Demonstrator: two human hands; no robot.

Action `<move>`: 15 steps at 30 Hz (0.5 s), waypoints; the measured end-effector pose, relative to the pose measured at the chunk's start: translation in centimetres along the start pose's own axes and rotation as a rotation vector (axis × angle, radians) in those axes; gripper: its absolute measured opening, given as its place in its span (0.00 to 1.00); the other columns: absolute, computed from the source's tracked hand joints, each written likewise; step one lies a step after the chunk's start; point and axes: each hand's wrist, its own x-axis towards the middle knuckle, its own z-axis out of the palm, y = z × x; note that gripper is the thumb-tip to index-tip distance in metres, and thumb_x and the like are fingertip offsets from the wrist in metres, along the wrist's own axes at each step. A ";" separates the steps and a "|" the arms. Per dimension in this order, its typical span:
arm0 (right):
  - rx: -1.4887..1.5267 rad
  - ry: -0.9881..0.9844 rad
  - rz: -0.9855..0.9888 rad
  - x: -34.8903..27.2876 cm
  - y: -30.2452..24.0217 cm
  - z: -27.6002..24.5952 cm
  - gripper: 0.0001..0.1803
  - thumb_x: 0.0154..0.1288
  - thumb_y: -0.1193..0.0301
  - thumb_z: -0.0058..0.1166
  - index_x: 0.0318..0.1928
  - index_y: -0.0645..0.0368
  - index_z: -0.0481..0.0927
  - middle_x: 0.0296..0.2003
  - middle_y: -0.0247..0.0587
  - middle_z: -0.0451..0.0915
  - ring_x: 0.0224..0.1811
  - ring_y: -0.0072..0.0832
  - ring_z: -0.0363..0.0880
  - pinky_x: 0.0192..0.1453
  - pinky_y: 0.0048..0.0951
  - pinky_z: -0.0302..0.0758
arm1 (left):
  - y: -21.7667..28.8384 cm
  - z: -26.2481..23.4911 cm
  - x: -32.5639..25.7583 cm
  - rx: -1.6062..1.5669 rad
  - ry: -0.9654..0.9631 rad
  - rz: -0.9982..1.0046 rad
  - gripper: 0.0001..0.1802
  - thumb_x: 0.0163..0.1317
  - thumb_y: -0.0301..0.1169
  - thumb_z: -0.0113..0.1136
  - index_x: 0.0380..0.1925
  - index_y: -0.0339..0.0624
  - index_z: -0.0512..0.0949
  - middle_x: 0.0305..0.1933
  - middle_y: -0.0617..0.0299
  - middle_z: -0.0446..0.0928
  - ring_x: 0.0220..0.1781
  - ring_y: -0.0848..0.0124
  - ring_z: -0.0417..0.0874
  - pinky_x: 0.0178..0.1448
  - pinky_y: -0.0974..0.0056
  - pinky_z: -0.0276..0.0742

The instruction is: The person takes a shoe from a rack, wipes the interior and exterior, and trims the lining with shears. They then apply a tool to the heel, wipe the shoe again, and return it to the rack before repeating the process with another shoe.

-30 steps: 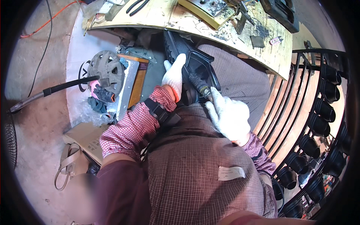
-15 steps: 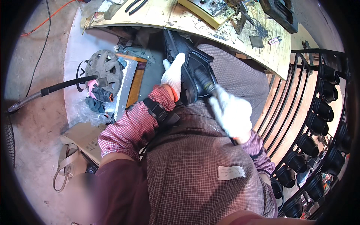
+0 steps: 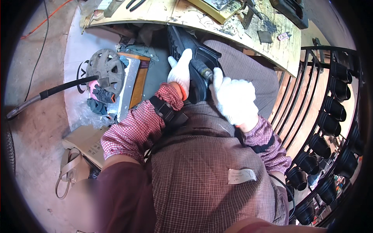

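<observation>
A black shoe [image 3: 211, 54] lies across my lap, its treaded sole edge turned to the left. My left hand [image 3: 181, 72], in a white knit glove, grips the sole side of the shoe with the thumb pointing up along it; part of the grip is hidden. In my white-gloved right hand [image 3: 234, 97] is a round, dark-bristled brush [image 3: 201, 69], held by its handle. The bristles touch or hover close over the shoe near the sole edge; which one I cannot tell.
A wooden workbench [image 3: 194, 20] with pliers [image 3: 136, 4] and tools stands ahead. To the left are a grey wheel-like disc [image 3: 105, 70], a bent hose [image 3: 58, 90], an orange-brown box [image 3: 140, 79] and a cardboard box [image 3: 87, 141]. A rack with several black shoes [image 3: 335, 108] curves along the right.
My right hand and the brush have moved up and to the left across the shoe, toward its sole edge. The left hand keeps its grip.
</observation>
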 end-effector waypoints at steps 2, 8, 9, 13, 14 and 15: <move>0.043 -0.006 -0.030 -0.6 0.1 -0.3 0.29 0.66 0.59 0.64 0.62 0.64 0.79 0.19 0.32 0.70 0.15 0.25 0.71 0.21 0.32 0.67 | 0.2 0.1 -0.3 -0.115 -0.056 0.007 0.63 0.64 0.61 0.65 0.84 0.56 0.34 0.84 0.47 0.54 0.76 0.51 0.67 0.75 0.46 0.68; 0.064 -0.081 -0.008 -1.9 0.3 0.6 0.28 0.67 0.59 0.64 0.60 0.67 0.78 0.20 0.32 0.72 0.15 0.26 0.71 0.21 0.33 0.68 | 0.2 -0.1 -0.4 -0.034 -0.010 0.010 0.61 0.66 0.64 0.61 0.84 0.56 0.34 0.83 0.49 0.55 0.76 0.51 0.68 0.76 0.46 0.67; 0.047 -0.091 0.006 -1.7 0.2 0.9 0.27 0.67 0.59 0.64 0.60 0.65 0.78 0.20 0.32 0.73 0.15 0.27 0.73 0.21 0.34 0.69 | 0.2 -0.1 -0.4 -0.030 -0.015 0.010 0.61 0.66 0.65 0.60 0.84 0.55 0.34 0.83 0.49 0.54 0.76 0.51 0.67 0.76 0.46 0.67; 0.167 -0.062 0.031 -1.8 0.4 0.8 0.29 0.66 0.58 0.65 0.61 0.64 0.79 0.18 0.34 0.73 0.15 0.28 0.73 0.21 0.34 0.69 | 0.1 -0.3 0.0 0.008 -0.042 0.059 0.61 0.66 0.67 0.59 0.84 0.55 0.35 0.84 0.49 0.54 0.77 0.50 0.66 0.76 0.47 0.66; 0.111 -0.209 0.003 -2.0 0.4 0.5 0.31 0.66 0.58 0.66 0.62 0.66 0.78 0.18 0.35 0.72 0.15 0.28 0.73 0.20 0.35 0.69 | 0.0 -0.3 0.0 0.008 -0.019 0.059 0.61 0.66 0.68 0.58 0.84 0.54 0.35 0.84 0.49 0.54 0.78 0.50 0.66 0.77 0.49 0.65; 0.092 -0.194 -0.021 -2.1 0.6 0.2 0.30 0.66 0.60 0.64 0.62 0.67 0.77 0.19 0.35 0.72 0.16 0.27 0.74 0.20 0.35 0.68 | -0.1 -0.3 0.1 0.025 -0.052 0.063 0.61 0.66 0.68 0.58 0.84 0.54 0.35 0.84 0.49 0.54 0.78 0.50 0.66 0.77 0.49 0.65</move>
